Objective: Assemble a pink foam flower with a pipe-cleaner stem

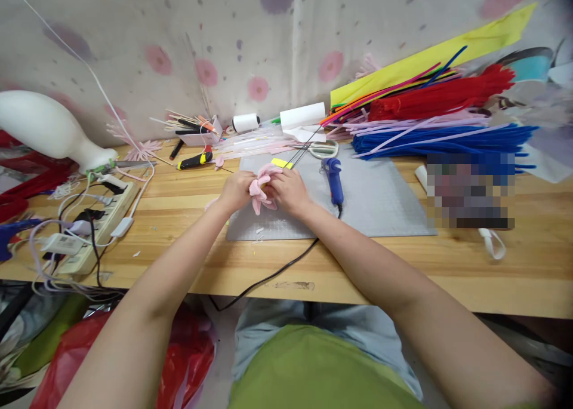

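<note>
My left hand (236, 189) and my right hand (290, 189) meet over the near left part of a grey cutting mat (380, 200). Both are closed on a pink pipe-cleaner flower (259, 189) held between them. Thin dark wire stems (299, 152) run from the flower up and away to the right. A small yellow piece (282, 163) lies just behind my right hand.
A blue glue gun (333, 179) lies on the mat right of my hand, its black cord trailing off the table edge. Scissors (323, 149), a white roll (302, 116), bundles of coloured pipe cleaners (439, 119), a power strip (96, 218) and a white vase (49, 128) surround the mat.
</note>
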A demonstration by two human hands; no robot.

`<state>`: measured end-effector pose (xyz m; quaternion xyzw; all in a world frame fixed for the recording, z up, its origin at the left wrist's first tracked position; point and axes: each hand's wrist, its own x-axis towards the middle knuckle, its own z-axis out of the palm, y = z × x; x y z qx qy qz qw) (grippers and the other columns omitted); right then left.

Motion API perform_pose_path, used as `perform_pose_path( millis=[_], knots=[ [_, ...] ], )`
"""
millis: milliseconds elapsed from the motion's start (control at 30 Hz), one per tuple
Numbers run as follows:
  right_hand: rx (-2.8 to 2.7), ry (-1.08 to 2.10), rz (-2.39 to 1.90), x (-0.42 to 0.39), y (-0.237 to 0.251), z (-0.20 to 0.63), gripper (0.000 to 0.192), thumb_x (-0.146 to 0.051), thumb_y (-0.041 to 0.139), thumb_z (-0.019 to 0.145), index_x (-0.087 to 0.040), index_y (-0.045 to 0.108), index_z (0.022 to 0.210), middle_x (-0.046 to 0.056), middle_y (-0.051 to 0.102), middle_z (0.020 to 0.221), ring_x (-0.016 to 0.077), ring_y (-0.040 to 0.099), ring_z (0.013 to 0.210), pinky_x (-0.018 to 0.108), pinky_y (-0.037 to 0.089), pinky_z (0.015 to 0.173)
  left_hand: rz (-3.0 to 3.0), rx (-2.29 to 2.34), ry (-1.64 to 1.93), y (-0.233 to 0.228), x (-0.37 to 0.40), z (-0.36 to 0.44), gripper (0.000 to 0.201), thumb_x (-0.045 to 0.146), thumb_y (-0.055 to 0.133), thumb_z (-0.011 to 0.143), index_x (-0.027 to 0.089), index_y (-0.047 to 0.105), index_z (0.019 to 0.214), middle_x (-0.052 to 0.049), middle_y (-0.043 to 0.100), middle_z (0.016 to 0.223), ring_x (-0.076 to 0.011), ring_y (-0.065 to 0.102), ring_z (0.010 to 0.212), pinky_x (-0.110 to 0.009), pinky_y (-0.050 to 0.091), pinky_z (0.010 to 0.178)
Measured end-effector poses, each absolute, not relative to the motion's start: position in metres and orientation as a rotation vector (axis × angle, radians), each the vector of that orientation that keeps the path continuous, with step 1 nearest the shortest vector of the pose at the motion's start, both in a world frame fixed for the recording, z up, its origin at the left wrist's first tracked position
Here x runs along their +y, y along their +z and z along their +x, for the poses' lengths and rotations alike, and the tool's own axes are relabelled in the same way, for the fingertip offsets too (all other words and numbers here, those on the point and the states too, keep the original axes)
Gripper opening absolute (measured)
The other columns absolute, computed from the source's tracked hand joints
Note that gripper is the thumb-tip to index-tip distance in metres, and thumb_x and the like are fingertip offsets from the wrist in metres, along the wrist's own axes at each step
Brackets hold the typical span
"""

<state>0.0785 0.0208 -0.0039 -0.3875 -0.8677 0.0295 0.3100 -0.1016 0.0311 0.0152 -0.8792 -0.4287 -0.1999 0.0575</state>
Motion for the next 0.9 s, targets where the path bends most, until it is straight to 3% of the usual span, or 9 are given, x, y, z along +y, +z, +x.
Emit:
perform_pose_path(
  millis=[400,633,900],
  knots=[
    [-2.282,0.059,-1.073,0.02,-0.005,0.079,0.027,-0.032,0.05,0.088,-0.019,0.065,0.106,0.008,0.065,0.111,0.0243,0.046,0.098,0.036,0.03,0.077,-2.646,-1.31,-0.583,0.021,0.024,-0.094,0.017,0.031,0.06,0.073,0.017,0.065,0.064,-0.008,0.066,0.068,-0.0198,0.061,0.068,-0.03,0.041,0.061],
    [-2.09,-0.018,-1.13,0.019,-0.004,0.077,0.035,-0.044,0.041,0.09,-0.019,0.065,0.088,0.009,0.066,0.094,0.0247,0.045,0.093,0.036,0.027,0.079,-2.463,-1.638,-0.874,0.016,0.026,-0.098,0.017,0.024,0.054,0.073,0.017,0.056,0.057,-0.003,0.062,0.06,-0.0136,0.053,0.056,-0.025,0.037,0.052],
    [-2.208,-0.008,-1.084,0.02,-0.002,0.072,0.027,-0.039,0.045,0.09,-0.02,0.064,0.093,0.007,0.065,0.096,0.0225,0.044,0.095,0.035,0.026,0.081,-2.548,-1.585,-0.92,0.01,0.02,-0.101,0.021,0.026,0.052,0.074,0.018,0.052,0.055,-0.003,0.062,0.062,-0.0142,0.056,0.062,-0.027,0.042,0.06]
  ],
)
